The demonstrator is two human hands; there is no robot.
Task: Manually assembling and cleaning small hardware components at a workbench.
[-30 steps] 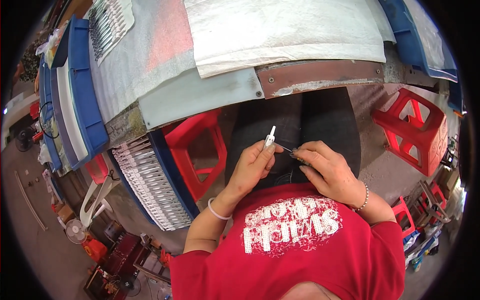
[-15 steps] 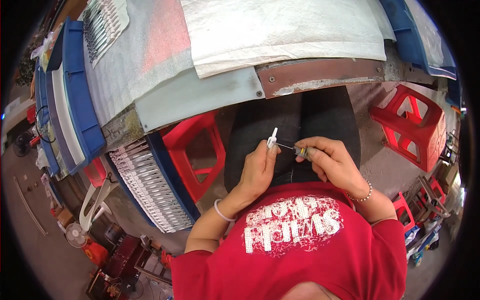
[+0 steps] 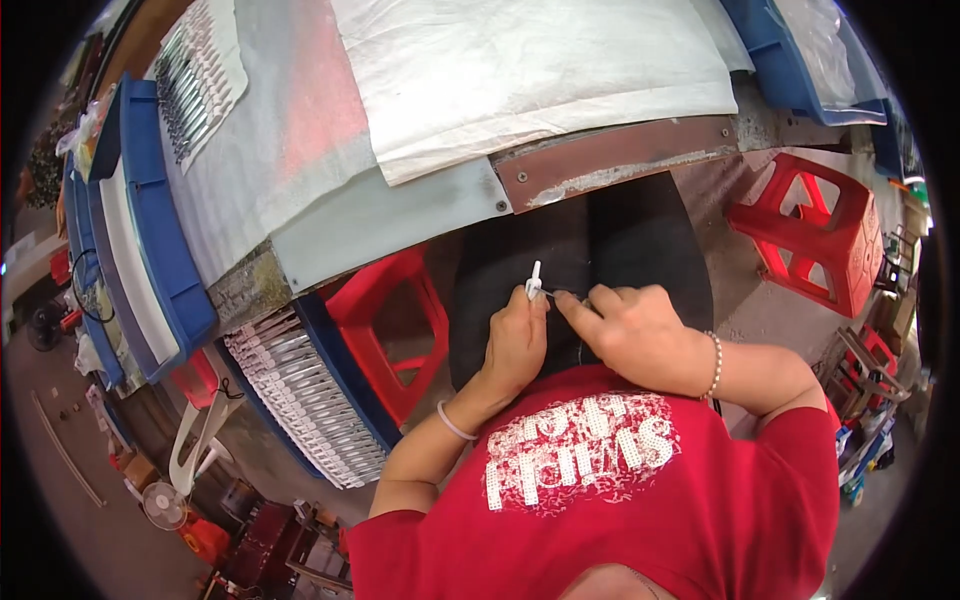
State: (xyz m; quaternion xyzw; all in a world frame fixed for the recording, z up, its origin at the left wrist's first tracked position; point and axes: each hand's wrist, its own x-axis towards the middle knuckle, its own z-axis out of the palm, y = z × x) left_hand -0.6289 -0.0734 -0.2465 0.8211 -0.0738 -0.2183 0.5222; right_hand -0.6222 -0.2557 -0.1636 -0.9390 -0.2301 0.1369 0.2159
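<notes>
Workshop, worn bench [image 3: 620, 168], blue trays [image 3: 165, 240], red stools [image 3: 852, 265]

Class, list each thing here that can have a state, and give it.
Left hand: closed on white part
White part: held, tip away from wearer
Right hand: closed on tool
Tool: held, mostly hidden
Blue tray: holding parts
White sheet: spread out
Right stool: unoccupied
Fan: running unclear

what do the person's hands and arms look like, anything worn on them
The left hand and right hand are ungloved. A thin pale wristband circles the left arm; a light beaded bracelet circles the right wrist. Short, plain red T-shirt sleeves leave both forearms bare.
</notes>
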